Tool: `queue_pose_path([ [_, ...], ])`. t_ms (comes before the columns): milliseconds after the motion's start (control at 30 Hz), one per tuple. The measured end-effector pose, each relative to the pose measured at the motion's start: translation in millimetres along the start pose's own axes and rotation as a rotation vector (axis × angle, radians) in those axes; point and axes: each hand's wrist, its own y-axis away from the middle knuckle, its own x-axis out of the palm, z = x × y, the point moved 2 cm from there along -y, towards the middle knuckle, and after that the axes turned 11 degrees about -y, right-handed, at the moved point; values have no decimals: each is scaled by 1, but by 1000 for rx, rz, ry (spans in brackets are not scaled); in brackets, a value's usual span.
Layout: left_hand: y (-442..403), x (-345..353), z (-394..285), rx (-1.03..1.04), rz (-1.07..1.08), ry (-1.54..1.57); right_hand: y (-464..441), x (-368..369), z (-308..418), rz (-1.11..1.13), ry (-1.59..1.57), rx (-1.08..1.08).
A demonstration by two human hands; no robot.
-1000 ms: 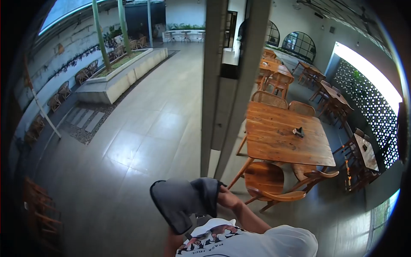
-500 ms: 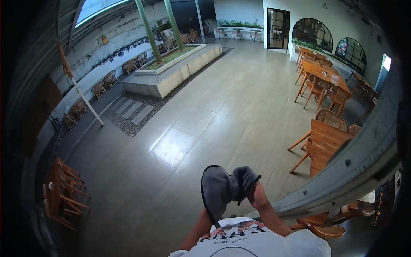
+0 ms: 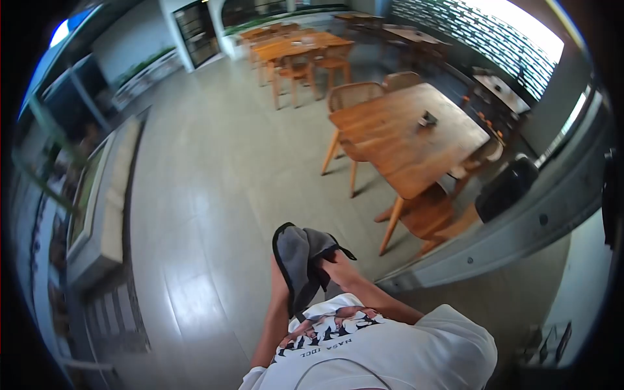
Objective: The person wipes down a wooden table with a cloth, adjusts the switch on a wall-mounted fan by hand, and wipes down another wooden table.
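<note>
A grey cloth (image 3: 300,253) with black edging is bunched up in front of the white printed shirt (image 3: 383,341). My right hand (image 3: 335,266) is closed on the cloth's right part, with the fingers partly hidden in its folds. The cloth covers most of my left hand (image 3: 278,273); its fingers do not show, and only the wrist and forearm are plain to see below the cloth's left side.
A wooden table (image 3: 409,136) with a small dark object (image 3: 427,119) and chairs stands ahead to the right. More tables (image 3: 302,45) are farther back. A grey metal frame (image 3: 507,240) curves along the right. On the left runs a low planter wall (image 3: 110,208).
The view has swung right since half a second ago, bringing the wooden table fully into sight. The cloth has shifted and folded differently between my hands. The metal frame remains at the right.
</note>
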Motion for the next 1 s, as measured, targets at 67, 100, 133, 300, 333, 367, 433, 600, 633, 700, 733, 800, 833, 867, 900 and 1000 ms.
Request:
queue_pose_path([
  [67, -38, 6, 10, 176, 163, -81, -13, -11, 5, -15, -298, -251],
  [100, -52, 17, 5, 185, 256, -80, -19, -19, 5, -47, -497, -272],
  [133, -63, 29, 0, 316, 240, -150, -19, -26, 16, -114, -526, -312],
  [300, -139, 110, -44, 642, 504, -229, -20, -65, 54, -243, -1064, -453],
  [333, -143, 120, -58, 694, 523, -298, -9, -68, 64, -204, -1054, -450],
  [367, -144, 135, -69, 684, 604, -147, -7, -72, 69, -238, -1056, -480],
  [433, -137, 167, -94, 691, 740, -40, -3, -82, 78, -242, -1238, -574],
  [600, -136, 209, -161, 1121, 975, -434, 9, -91, 94, -184, -1233, -964],
  [633, -137, 219, -166, 1138, 1023, -412, 14, -91, 96, -257, -1265, -1029],
  [700, -139, 235, -172, 1055, 1089, -34, 9, -90, 94, -362, -1299, -1146],
  [733, -139, 245, -170, 1062, 1148, -25, 4, -88, 93, -450, -1292, -1227],
  [800, -130, 266, -159, 857, 1339, 231, 0, -86, 90, -370, -1222, -1402],
  [833, -119, 272, -154, 853, 1380, 252, -4, -81, 88, -408, -1214, -1433],
  [867, -108, 279, -152, 664, 1395, 463, -6, -79, 87, -518, -1213, -1480],
  [900, -104, 285, -151, 459, 1394, 656, -5, -76, 88, -627, -1216, -1517],
  [1000, -102, 298, -134, -214, 1723, 631, -5, -73, 98, -463, -1003, -1638],
])
